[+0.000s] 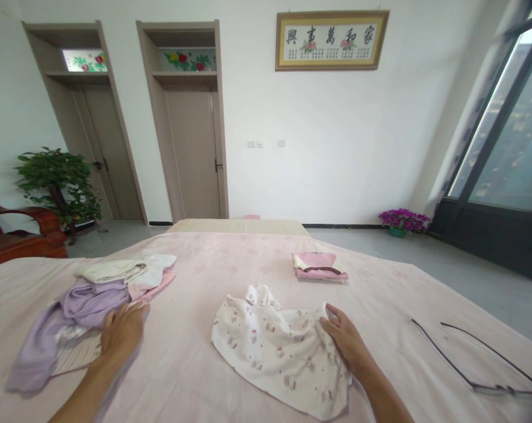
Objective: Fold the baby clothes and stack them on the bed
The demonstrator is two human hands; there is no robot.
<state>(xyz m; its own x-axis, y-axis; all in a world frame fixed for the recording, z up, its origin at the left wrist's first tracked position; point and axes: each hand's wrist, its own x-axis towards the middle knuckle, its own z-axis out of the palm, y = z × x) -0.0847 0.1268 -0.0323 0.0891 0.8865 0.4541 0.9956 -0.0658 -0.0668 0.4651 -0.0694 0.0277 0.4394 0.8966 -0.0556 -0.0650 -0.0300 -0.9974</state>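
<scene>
A white baby garment with a small printed cartoon pattern lies spread in front of me, its fabric loosely creased. My right hand pinches its upper right edge between thumb and fingers. To the left is a loose heap of clothes, with a lilac garment, a cream one on top, and striped cloth underneath. My left hand is at the heap's right side, fingers curled onto the cloth; its fingertips are partly hidden. Beyond the white garment sits a folded pink garment.
A pale pink sheet covers the surface under everything. Eyeglasses lie at the right. Behind stand a wooden armchair, a leafy plant, two doors, purple flowers and a dark-framed glass door.
</scene>
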